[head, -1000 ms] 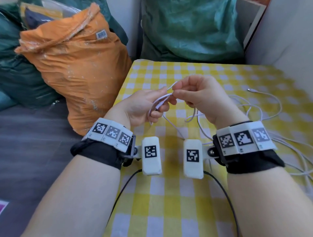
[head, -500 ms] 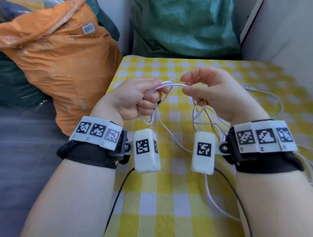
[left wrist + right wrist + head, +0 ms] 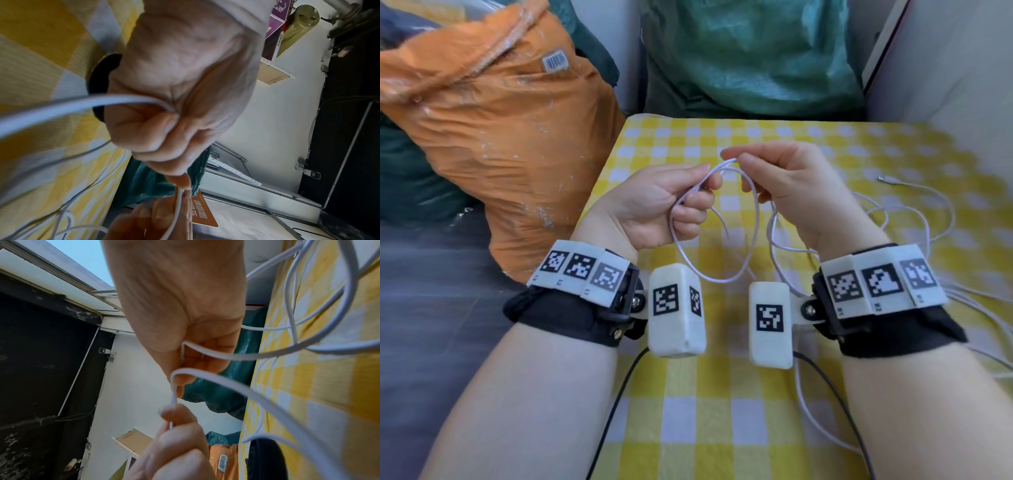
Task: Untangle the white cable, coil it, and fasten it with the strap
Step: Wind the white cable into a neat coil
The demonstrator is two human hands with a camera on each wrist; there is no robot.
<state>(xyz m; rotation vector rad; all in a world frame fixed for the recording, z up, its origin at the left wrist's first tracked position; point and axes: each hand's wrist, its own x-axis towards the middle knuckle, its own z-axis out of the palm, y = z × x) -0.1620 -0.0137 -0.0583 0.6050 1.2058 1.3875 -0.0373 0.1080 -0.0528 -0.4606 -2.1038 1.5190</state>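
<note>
White cable [image 3: 722,278] looped between both fists, left hand [image 3: 654,209] gripping it, right hand [image 3: 787,192] pinching it, slack on checked table [image 3: 688,411].

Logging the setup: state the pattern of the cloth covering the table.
Yellow-and-white check on the tablecloth, seen best in the head view.

Bench covered by yellow-and-white checked cloth [image 3: 722,428]. Crumpled orange plastic sack [image 3: 493,130] bearing a barcode label [image 3: 555,62] stands left of it; green plastic bag [image 3: 750,54] behind.
</note>
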